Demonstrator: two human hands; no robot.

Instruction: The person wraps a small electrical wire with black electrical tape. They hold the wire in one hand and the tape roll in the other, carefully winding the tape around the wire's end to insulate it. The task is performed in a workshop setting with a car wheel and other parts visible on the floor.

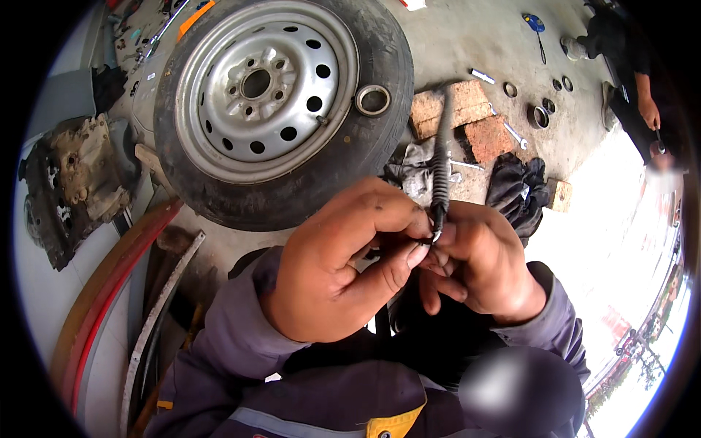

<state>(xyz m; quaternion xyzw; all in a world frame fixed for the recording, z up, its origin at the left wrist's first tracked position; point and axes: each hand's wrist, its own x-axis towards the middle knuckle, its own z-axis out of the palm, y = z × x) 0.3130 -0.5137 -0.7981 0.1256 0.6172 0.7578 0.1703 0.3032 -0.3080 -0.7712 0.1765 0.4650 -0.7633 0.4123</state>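
Both hands — left hand [332, 266], right hand [478, 259] — pinch a ribbed black rubber boot [439, 179] (fingers clenched on its lower end) above the wheel [281, 102].

The lower end of the black ribbed cable [440, 175] is hidden between the fingertips of both hands; another person [634, 80] is cut off at the edge.

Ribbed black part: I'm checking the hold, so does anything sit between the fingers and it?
Nothing visible does. The left hand and right hand both pinch the lower end of the ribbed black part directly, bare fingertips on it. The exact contact spot is partly hidden by the fingers themselves.
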